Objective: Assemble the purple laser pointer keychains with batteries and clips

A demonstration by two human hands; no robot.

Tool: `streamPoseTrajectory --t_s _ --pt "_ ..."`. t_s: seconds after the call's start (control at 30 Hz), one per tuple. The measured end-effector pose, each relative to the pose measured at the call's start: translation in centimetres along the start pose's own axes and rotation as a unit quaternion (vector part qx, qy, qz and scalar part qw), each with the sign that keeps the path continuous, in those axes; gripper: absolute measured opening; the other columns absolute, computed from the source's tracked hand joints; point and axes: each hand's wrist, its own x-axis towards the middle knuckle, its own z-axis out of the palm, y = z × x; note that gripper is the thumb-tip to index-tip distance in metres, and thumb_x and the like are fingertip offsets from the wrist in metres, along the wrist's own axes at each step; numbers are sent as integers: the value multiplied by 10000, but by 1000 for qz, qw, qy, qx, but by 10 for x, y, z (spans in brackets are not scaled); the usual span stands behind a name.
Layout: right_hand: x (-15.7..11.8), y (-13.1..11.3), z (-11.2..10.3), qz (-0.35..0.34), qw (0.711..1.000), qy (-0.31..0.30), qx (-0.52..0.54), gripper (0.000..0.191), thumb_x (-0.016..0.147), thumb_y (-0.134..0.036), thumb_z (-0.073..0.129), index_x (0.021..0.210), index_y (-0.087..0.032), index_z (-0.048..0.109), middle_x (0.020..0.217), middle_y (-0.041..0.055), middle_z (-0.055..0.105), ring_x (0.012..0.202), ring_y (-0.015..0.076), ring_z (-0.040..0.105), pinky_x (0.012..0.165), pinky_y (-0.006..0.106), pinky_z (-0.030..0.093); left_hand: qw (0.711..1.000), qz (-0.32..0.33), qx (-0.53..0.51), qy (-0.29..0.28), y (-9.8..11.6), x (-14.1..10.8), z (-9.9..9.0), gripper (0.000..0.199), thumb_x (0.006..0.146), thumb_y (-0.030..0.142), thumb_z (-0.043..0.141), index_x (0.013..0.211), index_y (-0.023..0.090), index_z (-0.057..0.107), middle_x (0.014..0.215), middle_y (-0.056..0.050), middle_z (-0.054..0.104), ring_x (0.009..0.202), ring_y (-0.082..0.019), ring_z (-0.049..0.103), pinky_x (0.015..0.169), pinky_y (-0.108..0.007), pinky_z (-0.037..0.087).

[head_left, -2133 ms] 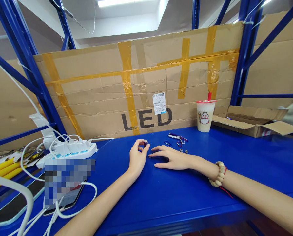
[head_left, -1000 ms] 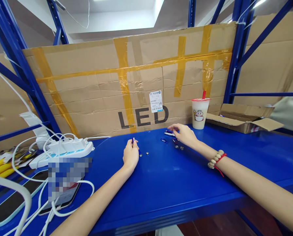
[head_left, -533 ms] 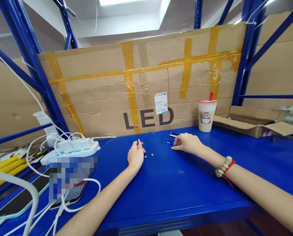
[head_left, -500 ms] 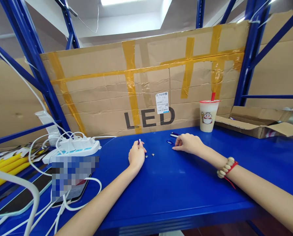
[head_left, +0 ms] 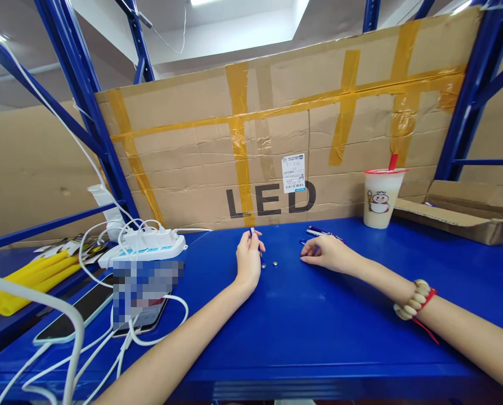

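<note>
My left hand [head_left: 248,263] is closed around a slim purple-and-white pen-like thing [head_left: 252,231], whose tip sticks up past the fingers. Two small round silvery pieces lie on the blue tabletop: one [head_left: 264,265] against the hand's edge, the other [head_left: 275,264] a little to its right. My right hand [head_left: 328,253] is low over the table, thumb and fingers pinched. What lies between them, if anything, is hidden. Just behind its fingertips a bit of a dark blue loop [head_left: 302,242] shows. Beyond that hand lie slim pen-like things [head_left: 319,231], partly covered by it.
A lidded drink cup [head_left: 383,199] with a red straw stands at the back right beside an open cardboard box [head_left: 466,216]. On the left are a white power strip [head_left: 150,247], tangled cables and phones [head_left: 76,315]. A large cardboard sheet [head_left: 184,163] closes off the back.
The camera view has turned slightly left. My right hand has shifted a little left and now covers most of the blue loop. My left hand still holds the purple-and-white thing.
</note>
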Motion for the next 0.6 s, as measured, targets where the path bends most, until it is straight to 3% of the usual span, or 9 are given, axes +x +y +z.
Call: streamPoseTrajectory --t_s 0.3,0.47,0.6 --pt "1 -1 5 -9 997 -20 80 134 691 -210 597 806 -165 652 773 33 674 667 152 622 637 263 509 998 -2 -51 -28 4 -4 2 246 831 415 436 800 177 491 538 43 456 469 -68 391 469 -171 318" --pt "0 -5 5 -22 998 -12 59 167 702 -170 590 854 -177 658 819 32 669 743 163 612 690 285 491 997 1 -61 -40 6 -6 3 246 823 414 451 814 173 494 528 44 450 463 -65 383 453 -163 304" --pt "-1 -6 6 -26 999 -4 47 160 704 -236 627 851 -183 660 800 30 655 718 159 599 659 279 475 997 -5 -60 -47 6 -6 3 232 822 397 451 812 170 494 522 46 447 452 -63 375 438 -162 293"
